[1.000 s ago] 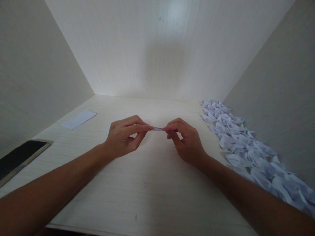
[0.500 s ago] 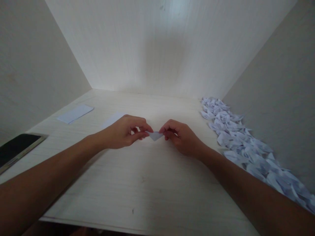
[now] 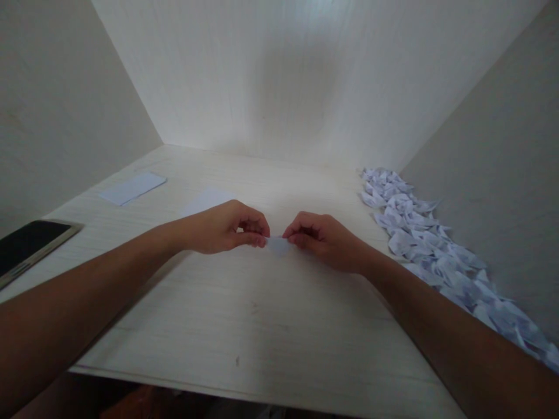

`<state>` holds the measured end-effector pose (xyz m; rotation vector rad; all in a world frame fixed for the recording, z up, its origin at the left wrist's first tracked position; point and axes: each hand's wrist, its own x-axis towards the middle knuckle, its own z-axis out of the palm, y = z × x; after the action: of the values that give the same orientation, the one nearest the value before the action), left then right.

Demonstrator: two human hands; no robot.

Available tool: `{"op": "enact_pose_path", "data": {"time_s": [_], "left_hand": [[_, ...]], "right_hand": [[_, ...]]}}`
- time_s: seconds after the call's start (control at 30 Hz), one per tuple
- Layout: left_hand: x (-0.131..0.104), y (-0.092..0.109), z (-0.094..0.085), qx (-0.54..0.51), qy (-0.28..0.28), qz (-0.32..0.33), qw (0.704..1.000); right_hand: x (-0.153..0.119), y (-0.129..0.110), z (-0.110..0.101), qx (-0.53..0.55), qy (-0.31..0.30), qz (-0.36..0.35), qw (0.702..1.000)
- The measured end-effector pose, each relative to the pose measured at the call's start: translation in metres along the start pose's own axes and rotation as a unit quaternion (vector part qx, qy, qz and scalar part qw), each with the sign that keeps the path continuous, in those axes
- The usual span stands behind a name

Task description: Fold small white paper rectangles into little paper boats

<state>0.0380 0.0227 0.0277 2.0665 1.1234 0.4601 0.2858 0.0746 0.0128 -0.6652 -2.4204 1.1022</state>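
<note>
Two hands, left hand (image 3: 227, 227), right hand (image 3: 325, 238), pinching paper piece (image 3: 277, 244)

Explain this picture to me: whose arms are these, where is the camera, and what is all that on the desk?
The camera sits on a person's head and looks forward and down, so both arms are that person's own. The left hand and right hand pinch a small folded paper piece between their fingertips, low over a pale wooden desk with walls on three sides. Along the right wall lies a long pile of folded paper pieces. At the far left lie a flat paper slip and a dark phone.
</note>
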Motion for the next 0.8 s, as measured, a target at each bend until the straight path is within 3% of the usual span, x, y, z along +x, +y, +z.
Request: {"op": "enact_pose_path", "data": {"time_s": [0.17,0.33,0.6,0.8], "left_hand": [[0.0,-0.001,-0.001,-0.196,-0.038,-0.023,0.98],[0.001,-0.008,-0.001,-0.282,-0.042,-0.005,0.959],[0.002,-0.007,0.001,-0.268,-0.006,0.04,0.963],[0.001,-0.004,0.006,-0.345,0.029,0.057,0.936]], "right_hand": [[-0.002,-0.007,-0.007,0.173,-0.074,0.055,0.981],[-0.005,-0.015,-0.016,0.279,-0.116,0.082,0.95],[-0.005,-0.007,-0.016,0.264,-0.084,0.095,0.956],[-0.004,-0.006,-0.013,0.305,-0.05,0.028,0.951]]}}
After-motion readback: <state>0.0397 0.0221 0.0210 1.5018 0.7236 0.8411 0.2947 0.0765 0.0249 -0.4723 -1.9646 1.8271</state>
